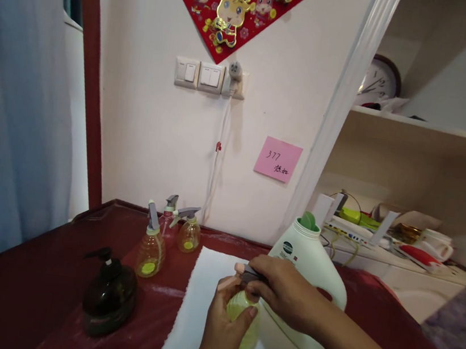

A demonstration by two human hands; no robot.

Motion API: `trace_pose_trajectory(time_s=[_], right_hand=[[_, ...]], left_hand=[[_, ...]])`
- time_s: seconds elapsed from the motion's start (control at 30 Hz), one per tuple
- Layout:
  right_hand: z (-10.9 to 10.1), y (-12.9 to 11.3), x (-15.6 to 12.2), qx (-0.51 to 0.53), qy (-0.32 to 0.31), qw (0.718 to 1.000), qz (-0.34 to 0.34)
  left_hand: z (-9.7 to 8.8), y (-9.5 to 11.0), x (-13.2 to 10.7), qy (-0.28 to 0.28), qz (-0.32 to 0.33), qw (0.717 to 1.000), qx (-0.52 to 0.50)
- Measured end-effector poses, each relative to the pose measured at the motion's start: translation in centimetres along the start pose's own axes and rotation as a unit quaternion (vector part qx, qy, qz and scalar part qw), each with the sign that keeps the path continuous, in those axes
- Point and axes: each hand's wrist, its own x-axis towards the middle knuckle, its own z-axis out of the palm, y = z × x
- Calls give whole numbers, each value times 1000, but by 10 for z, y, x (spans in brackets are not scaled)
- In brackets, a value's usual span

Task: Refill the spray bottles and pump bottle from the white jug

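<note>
- Over the white cloth [201, 285], the left hand [224, 325] wraps its fingers around a small yellow spray bottle [240, 313].
- The right hand [284, 293] pinches the bottle's trigger head [246, 272], which looks seated but perhaps not tightened.
- Left of the cloth, three capped spray bottles [164, 237] and a dark pump bottle [109, 295] stand; the white jug [306, 253] stands behind.

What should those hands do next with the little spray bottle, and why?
Probably twist the spray head tight. The right hand grips it from above while the left hand steadies the small yellow-green bottle on the white cloth.
</note>
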Motion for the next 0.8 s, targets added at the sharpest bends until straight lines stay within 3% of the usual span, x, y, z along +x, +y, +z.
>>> trace_pose_trajectory(time_s=[0.2, 0.43, 0.67, 0.8], right_hand=[[4, -5, 3, -19, 18, 999, 21], [2, -9, 1, -52, 40, 997, 49], [-4, -13, -1, -43, 35, 997, 56], [-3, -18, -1, -51, 42, 995, 69]], left_hand=[[4, 6, 3, -15, -30, 999, -11], [20, 20, 8, 31, -31, 999, -1], [18, 21, -4, 6, -24, 999, 25], [25, 20, -2, 61, -3, 992, 106]])
